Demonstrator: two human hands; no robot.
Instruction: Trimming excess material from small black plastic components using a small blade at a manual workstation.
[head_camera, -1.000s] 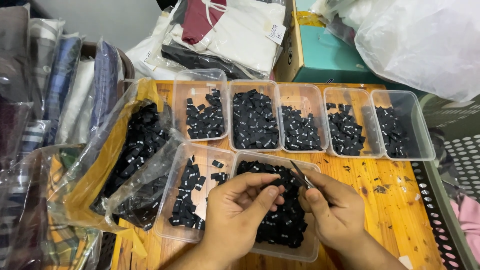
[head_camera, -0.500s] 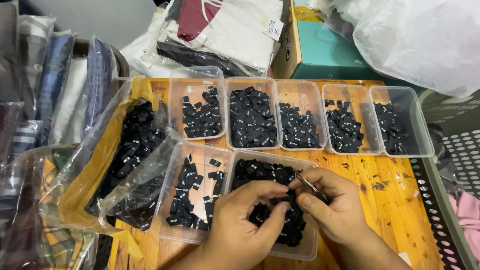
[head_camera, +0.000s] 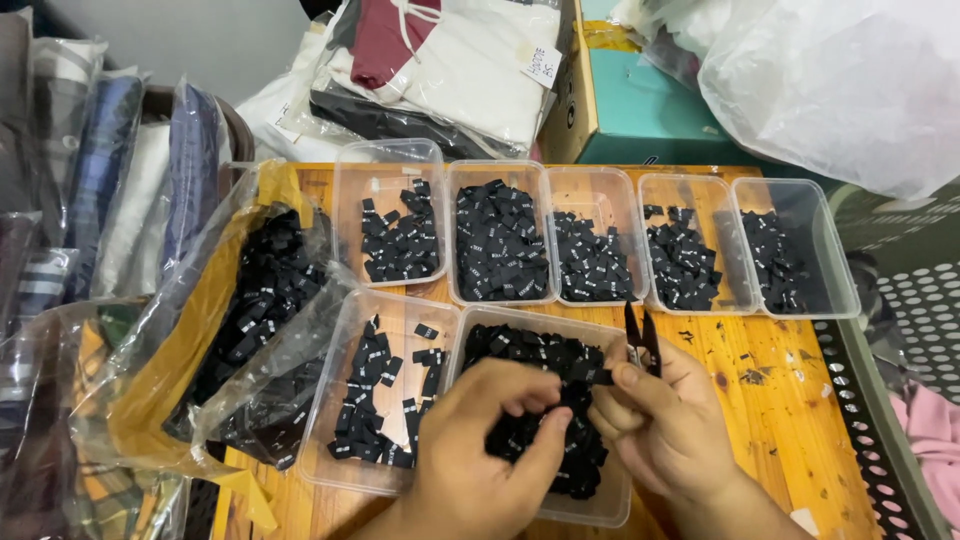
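Both my hands are over a clear plastic tray (head_camera: 610, 505) heaped with small black fabric labels (head_camera: 520, 350). My left hand (head_camera: 490, 445) pinches a black label (head_camera: 597, 377) by its end. My right hand (head_camera: 665, 420) grips small black thread snips (head_camera: 640, 335), blades pointing up and slightly apart, just above that label. The two hands touch at the fingertips. Left of this tray, a second clear tray (head_camera: 345, 335) holds a thinner scatter of black labels.
A row of several clear trays (head_camera: 790, 190) of black labels lines the far side of the wooden table (head_camera: 790, 400). A plastic bag (head_camera: 260, 290) of labels lies at left. Folded bagged clothes (head_camera: 450, 60), a teal box (head_camera: 650, 110) and a perforated basket (head_camera: 910, 330) surround the table.
My hands have shifted slightly right over the tray. The snips have swung from pointing left to standing upright, and my left fingers have closed on a label.
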